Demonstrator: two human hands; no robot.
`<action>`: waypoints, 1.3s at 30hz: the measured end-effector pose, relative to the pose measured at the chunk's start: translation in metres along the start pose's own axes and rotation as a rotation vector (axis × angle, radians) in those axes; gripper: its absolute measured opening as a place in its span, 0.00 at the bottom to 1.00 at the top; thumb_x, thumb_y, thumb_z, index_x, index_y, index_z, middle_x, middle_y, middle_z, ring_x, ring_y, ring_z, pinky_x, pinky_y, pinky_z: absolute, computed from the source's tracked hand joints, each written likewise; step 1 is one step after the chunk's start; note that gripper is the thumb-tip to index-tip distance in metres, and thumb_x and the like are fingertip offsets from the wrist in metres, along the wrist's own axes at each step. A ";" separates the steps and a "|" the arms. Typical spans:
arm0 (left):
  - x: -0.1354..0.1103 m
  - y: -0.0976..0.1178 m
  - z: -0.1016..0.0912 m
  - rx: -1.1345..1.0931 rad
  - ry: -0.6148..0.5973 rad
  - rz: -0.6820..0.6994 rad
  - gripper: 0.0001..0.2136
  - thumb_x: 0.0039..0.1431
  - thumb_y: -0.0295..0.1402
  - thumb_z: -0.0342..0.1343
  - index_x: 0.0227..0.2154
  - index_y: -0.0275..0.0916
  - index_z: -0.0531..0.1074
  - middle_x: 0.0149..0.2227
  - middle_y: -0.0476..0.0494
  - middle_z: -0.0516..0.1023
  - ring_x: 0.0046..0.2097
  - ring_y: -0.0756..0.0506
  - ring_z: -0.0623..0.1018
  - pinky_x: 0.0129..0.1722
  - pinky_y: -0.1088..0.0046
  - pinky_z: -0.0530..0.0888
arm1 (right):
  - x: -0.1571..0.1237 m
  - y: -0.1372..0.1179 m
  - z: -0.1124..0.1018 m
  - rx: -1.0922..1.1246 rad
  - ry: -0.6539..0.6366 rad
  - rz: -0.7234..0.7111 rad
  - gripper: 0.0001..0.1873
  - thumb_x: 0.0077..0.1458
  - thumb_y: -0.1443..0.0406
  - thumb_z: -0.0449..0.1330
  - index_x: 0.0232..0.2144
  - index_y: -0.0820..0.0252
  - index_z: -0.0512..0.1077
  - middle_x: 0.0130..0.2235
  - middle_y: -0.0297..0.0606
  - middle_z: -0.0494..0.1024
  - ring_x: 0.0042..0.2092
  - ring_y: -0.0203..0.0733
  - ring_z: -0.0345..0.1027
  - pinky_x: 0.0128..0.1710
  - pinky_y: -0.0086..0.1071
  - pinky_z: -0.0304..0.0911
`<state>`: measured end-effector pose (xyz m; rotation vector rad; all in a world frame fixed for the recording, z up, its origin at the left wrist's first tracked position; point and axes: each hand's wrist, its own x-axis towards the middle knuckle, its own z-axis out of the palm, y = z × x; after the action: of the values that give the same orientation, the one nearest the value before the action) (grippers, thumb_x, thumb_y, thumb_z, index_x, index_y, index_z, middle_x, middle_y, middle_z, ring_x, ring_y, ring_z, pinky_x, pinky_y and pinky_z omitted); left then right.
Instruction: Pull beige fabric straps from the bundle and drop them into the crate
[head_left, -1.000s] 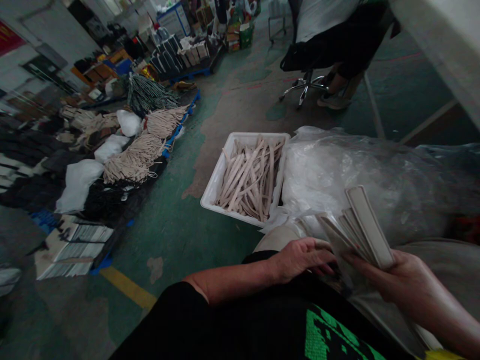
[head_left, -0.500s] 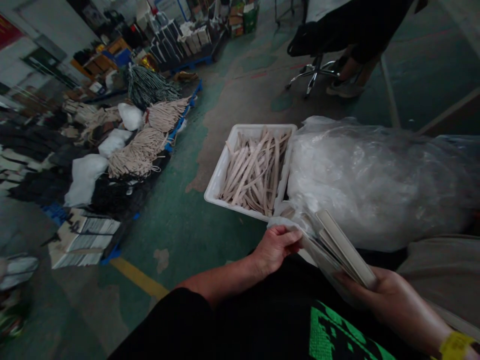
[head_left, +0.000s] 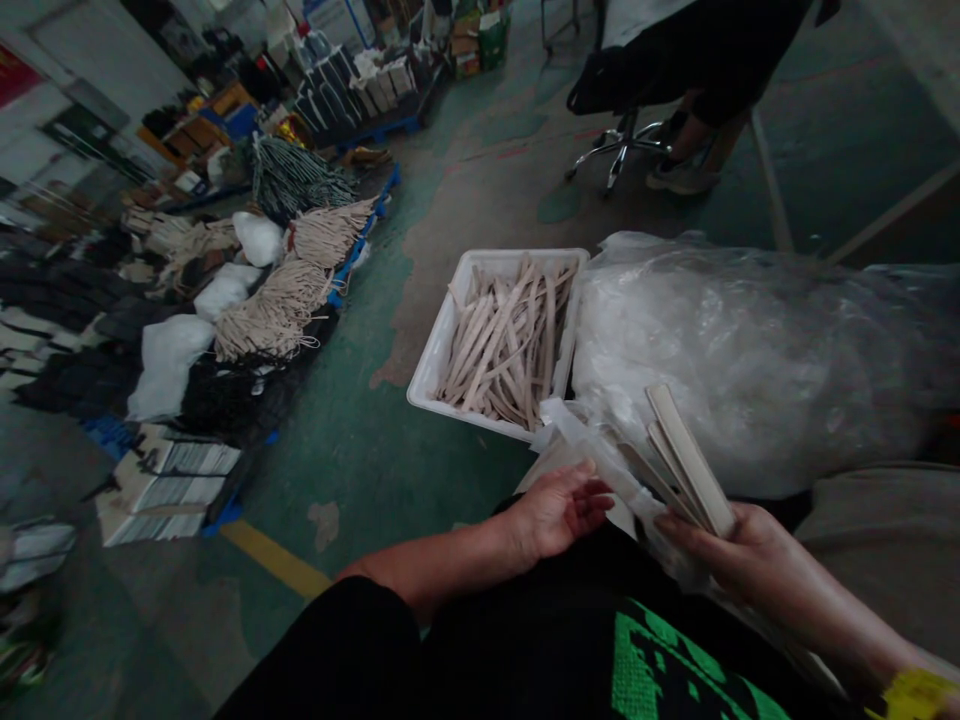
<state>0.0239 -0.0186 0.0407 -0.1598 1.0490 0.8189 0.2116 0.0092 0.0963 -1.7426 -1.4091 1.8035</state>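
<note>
My right hand (head_left: 739, 555) is closed around a fan of flat beige strips (head_left: 686, 460) that stick up and to the left, partly wrapped in thin clear plastic (head_left: 592, 440). My left hand (head_left: 559, 510) lies just left of them over my lap, fingers loosely curled and apart, holding nothing, its fingertips close to the plastic. Ahead on the floor stands a white tray (head_left: 431, 365) full of the same beige strips (head_left: 510, 340).
A big clear plastic bag (head_left: 750, 340) lies right of the tray. Bundles of cord and white bags (head_left: 277, 300) sit on pallets at left, with stacked sheets (head_left: 169, 480) nearer. A seated person's legs and an office chair (head_left: 622, 150) are at the back.
My left hand let go of the plastic edge and dropped a little, opening. The strips in my right hand tilted more upright. The view shifted slightly.
</note>
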 end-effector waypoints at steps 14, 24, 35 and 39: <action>-0.001 0.000 0.003 0.068 -0.013 0.115 0.24 0.32 0.39 0.80 0.28 0.35 0.73 0.25 0.51 0.76 0.24 0.52 0.75 0.25 0.78 0.69 | 0.010 0.012 0.013 -0.006 0.019 -0.053 0.30 0.37 0.39 0.67 0.24 0.62 0.80 0.20 0.36 0.73 0.22 0.38 0.59 0.20 0.31 0.58; 0.002 -0.003 0.001 0.142 -0.050 0.088 0.25 0.32 0.43 0.79 0.30 0.34 0.75 0.26 0.49 0.76 0.24 0.52 0.73 0.25 0.76 0.67 | 0.010 0.029 0.011 -0.043 -0.012 -0.077 0.32 0.41 0.38 0.67 0.27 0.62 0.81 0.20 0.35 0.74 0.21 0.39 0.60 0.19 0.31 0.60; 0.005 0.006 0.001 0.107 -0.020 0.115 0.28 0.27 0.44 0.80 0.29 0.35 0.75 0.25 0.51 0.75 0.24 0.53 0.73 0.25 0.77 0.67 | 0.014 0.014 0.013 -0.032 0.035 -0.069 0.28 0.38 0.40 0.67 0.22 0.60 0.78 0.16 0.31 0.66 0.18 0.35 0.52 0.15 0.29 0.50; 0.006 0.011 0.000 0.144 -0.002 0.136 0.25 0.31 0.43 0.79 0.28 0.34 0.75 0.27 0.49 0.77 0.26 0.53 0.73 0.26 0.77 0.66 | 0.014 0.010 0.015 -0.023 0.018 -0.033 0.26 0.38 0.40 0.66 0.19 0.57 0.76 0.13 0.28 0.61 0.16 0.34 0.48 0.13 0.30 0.45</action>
<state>0.0184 -0.0075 0.0385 0.0350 1.1216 0.8626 0.1995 0.0086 0.0774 -1.7324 -1.4484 1.7570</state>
